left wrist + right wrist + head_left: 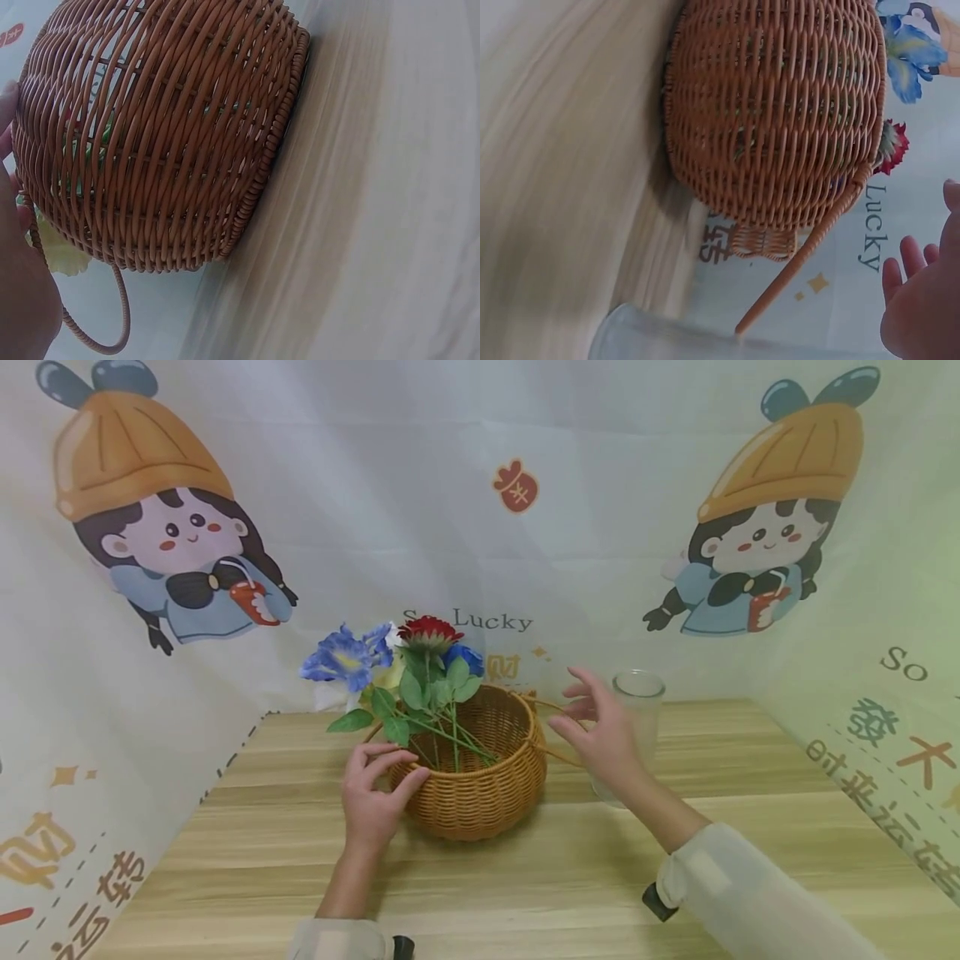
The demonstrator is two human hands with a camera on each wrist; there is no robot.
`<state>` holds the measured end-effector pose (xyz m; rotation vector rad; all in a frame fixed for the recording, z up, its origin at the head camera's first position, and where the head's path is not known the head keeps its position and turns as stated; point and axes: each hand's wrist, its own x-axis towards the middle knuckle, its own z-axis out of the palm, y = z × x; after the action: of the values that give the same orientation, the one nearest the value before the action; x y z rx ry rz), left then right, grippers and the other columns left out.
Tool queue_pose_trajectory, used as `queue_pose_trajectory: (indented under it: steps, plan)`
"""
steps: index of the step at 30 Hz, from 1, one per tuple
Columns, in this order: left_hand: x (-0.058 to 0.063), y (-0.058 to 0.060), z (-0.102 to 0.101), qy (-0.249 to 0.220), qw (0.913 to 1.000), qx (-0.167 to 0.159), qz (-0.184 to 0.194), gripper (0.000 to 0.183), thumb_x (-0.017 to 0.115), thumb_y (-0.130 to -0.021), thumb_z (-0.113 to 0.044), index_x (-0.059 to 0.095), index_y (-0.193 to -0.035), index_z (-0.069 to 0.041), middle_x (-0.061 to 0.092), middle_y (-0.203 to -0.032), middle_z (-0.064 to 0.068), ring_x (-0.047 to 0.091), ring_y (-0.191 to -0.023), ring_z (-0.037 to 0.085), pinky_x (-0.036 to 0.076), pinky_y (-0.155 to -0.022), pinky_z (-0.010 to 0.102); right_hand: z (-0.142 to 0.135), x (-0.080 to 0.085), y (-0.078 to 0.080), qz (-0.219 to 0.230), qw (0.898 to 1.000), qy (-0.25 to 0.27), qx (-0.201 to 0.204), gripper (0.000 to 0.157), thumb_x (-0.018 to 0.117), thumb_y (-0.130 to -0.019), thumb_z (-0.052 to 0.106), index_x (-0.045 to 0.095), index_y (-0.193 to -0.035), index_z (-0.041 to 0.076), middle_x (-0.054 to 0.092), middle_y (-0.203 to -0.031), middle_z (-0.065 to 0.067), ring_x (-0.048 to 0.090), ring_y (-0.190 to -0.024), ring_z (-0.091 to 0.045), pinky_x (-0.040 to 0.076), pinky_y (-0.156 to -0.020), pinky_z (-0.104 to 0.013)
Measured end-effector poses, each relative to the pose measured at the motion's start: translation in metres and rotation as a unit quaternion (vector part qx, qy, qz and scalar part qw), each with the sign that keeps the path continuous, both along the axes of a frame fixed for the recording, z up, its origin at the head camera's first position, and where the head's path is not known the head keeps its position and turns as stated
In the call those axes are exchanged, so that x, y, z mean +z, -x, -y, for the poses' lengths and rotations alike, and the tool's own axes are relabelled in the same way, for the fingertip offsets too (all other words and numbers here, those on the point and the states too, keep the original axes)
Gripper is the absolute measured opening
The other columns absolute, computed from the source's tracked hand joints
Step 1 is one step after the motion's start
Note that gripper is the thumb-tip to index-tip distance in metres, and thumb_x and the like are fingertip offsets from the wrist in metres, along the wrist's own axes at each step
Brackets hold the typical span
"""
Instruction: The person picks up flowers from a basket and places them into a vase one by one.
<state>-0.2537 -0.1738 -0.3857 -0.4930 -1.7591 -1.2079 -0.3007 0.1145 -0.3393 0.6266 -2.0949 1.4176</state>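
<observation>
A brown wicker basket (472, 802) stands upright on the table, holding artificial flowers whose stems lean to the left. Among them are a red flower (429, 633), a blue-purple flower (345, 657) and a blue flower (463, 658). At the basket's near left rim, my left hand (375, 793) grips the edge between thumb and fingers. My right hand (603, 731) is beside the right handle (551, 752), fingers spread and holding nothing. In the right wrist view, a gap shows between the right hand (926, 289) and the basket (772, 105).
A tall clear glass vase (639, 687) stands right of the basket, partly hidden behind my right hand and wrist. The wood-grain table (480, 902) is bounded at the back and sides by a printed white cloth (420, 485).
</observation>
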Motion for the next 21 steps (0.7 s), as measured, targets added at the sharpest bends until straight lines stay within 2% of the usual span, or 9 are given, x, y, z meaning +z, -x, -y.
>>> queue_pose_trajectory:
  steps: [7,14,21]
  plan:
    - [0.0,-0.001,0.0,0.001,1.0,0.002,0.004,0.02,0.083,-0.064,0.009,0.071,-0.081,0.007,0.056,-0.095,0.028,0.052,-0.093,0.042,0.036,-0.088,0.026,0.02,0.008,0.01,0.037,0.999,-0.02,0.028,0.064,0.076,-0.085,0.01,0.045,-0.142,0.01,0.059,-0.115,-0.012,0.062,-0.1,-0.032,0.048,-0.09,-0.044]
    - [0.002,-0.001,0.001,-0.003,0.9999,-0.002,0.017,0.02,0.083,-0.065,0.009,0.071,-0.081,0.006,0.056,-0.094,0.026,0.052,-0.094,0.04,0.036,-0.089,0.025,0.042,0.018,0.016,0.076,0.994,-0.026,0.071,0.06,0.074,-0.087,0.009,0.047,-0.14,0.006,0.059,-0.119,-0.019,0.061,-0.104,-0.035,0.047,-0.092,-0.047]
    - [0.001,0.0,0.002,-0.002,0.9992,-0.008,0.039,0.02,0.083,-0.066,0.008,0.071,-0.082,0.005,0.056,-0.095,0.024,0.053,-0.095,0.036,0.037,-0.088,0.022,0.061,0.021,0.022,0.112,0.988,-0.027,0.099,0.056,0.071,-0.088,0.003,0.048,-0.139,0.005,0.057,-0.122,-0.017,0.06,-0.107,-0.034,0.047,-0.094,-0.044]
